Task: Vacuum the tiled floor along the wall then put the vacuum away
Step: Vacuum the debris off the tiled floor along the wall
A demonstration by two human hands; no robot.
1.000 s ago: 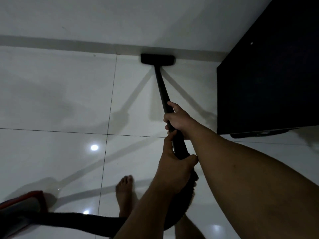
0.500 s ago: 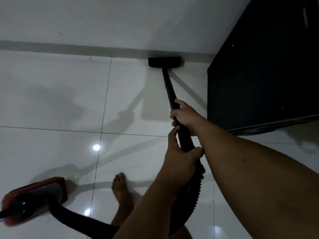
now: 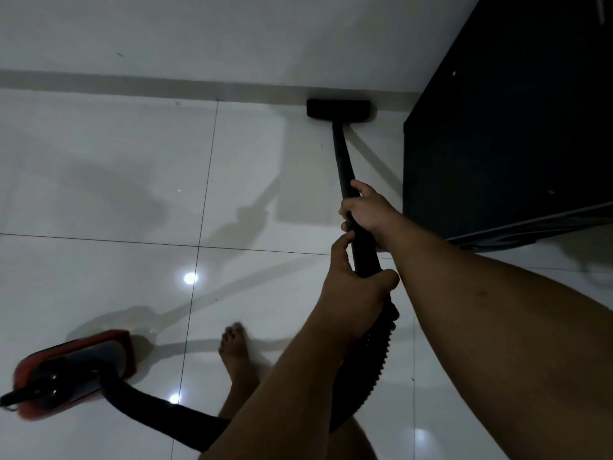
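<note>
A black vacuum wand (image 3: pixel 341 161) runs from my hands down to its flat black floor head (image 3: pixel 337 108), which sits on the white tiles against the base of the wall (image 3: pixel 199 34). My right hand (image 3: pixel 366 212) grips the wand higher up. My left hand (image 3: pixel 353 293) grips it just below, where the ribbed hose (image 3: pixel 368 370) begins. The hose curves down and left to the red and grey vacuum body (image 3: pixel 76 370) on the floor at the lower left.
A tall black cabinet (image 3: pixel 510 127) stands at the right, close to the floor head. My bare foot (image 3: pixel 234 353) is on the tiles between the vacuum body and the hose. Glossy white floor tiles (image 3: pixel 99 180) stretch to the left along the wall.
The floor head has slid right along the wall towards the black cabinet. The red vacuum body has rolled further into view at the lower left. Both hands kept their grip.
</note>
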